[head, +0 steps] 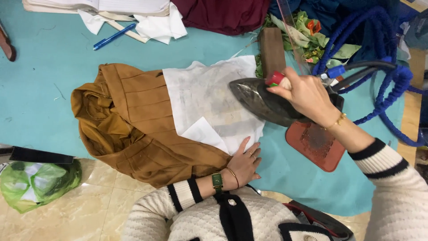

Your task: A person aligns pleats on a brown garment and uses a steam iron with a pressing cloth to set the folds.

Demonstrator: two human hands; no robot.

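Head view, teal table cover (49,89), tan tiled floor (98,205), maybe a workshop

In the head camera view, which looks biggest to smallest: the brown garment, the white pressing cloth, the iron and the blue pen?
1. Brown garment
2. White pressing cloth, partly hidden under the iron
3. Iron, held by the right hand
4. Blue pen

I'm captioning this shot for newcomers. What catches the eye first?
The dark iron, gripped by the right hand, rests on a white pressing cloth at centre. The cloth covers a pleated mustard-brown garment on the teal table, and the left hand lies flat at the cloth's near edge.
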